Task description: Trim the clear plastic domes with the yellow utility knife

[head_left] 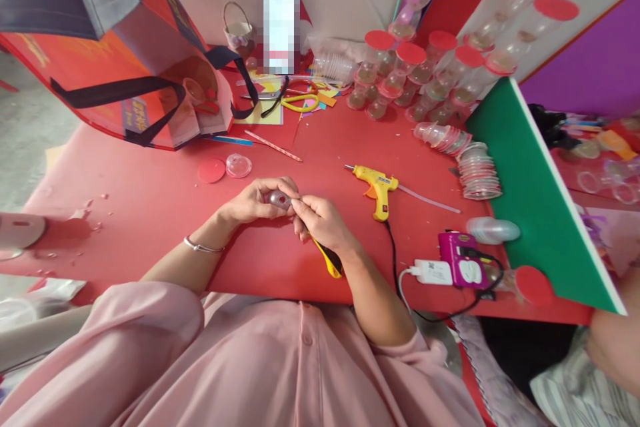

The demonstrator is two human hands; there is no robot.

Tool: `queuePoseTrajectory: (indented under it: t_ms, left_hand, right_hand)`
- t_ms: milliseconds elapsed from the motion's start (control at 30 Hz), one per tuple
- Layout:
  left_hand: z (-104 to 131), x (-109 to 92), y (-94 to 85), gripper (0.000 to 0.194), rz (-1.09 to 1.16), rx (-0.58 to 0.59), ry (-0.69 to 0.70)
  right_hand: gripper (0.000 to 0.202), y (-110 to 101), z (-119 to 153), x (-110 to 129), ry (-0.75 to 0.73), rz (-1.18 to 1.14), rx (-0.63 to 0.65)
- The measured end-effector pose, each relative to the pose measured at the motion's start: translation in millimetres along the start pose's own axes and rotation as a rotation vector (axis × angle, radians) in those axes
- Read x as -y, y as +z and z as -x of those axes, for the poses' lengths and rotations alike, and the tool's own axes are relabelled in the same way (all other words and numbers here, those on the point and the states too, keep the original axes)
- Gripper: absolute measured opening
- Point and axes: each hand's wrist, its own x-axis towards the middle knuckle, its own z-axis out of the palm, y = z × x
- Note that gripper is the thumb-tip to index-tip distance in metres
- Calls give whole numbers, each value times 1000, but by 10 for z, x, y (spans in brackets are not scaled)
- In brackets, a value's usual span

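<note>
1. Right up close, near the front edge of the red table (235, 259): gripped a yellow-and-black utility knife (329, 260) in the right hand (320, 217), handle trailing toward the body. Couldn't tell the blade's reach, hidden under curled fingers.
2. Just beyond, pinched a small clear plastic dome (280, 199) in the left hand (255, 201), thumb and fingers wrapped around, holding it above the table between both hands. Spotted an apparent hole in it.
3. Brought right fingertips to the dome's edge. Called, surely, for short, light strokes rather than one hard push!
4. Needed left fingertips out of the blade's line; risked a slip on such smooth, curved plastic otherwise.
5. Farther out, to the right, had the yellow glue gun (379, 188) lying well apart, leaving elbow room.
6. Farther still, saw a red disc (211, 171) beside a clear lid (239, 165), then yellow-handled scissors (300, 103) and red-capped hourglasses (393, 83).
</note>
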Motion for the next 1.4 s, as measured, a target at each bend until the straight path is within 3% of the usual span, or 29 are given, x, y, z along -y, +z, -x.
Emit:
queuePoseTrajectory:
  t_ms: [233,500,633,767,1400]
  left_hand:
    - [3,14,2,36,-14,4,12]
    - [8,37,61,42,-94,-92,28]
    - [23,-6,81,48,16,-72,-51]
    - [24,-40,102,39,51,-62,-67]
    - [11,16,94,39,-62,-29,-37]
  right_hand:
    - [42,-2,-7,-17,16,-24,10]
    - [41,-14,-9,6,3,-13,-23]
    - [40,-15,5,27,-19,30,-32]
    - [38,-16,12,48,-33,69,-44]
    - [41,-15,-15,16,20,6,-61]
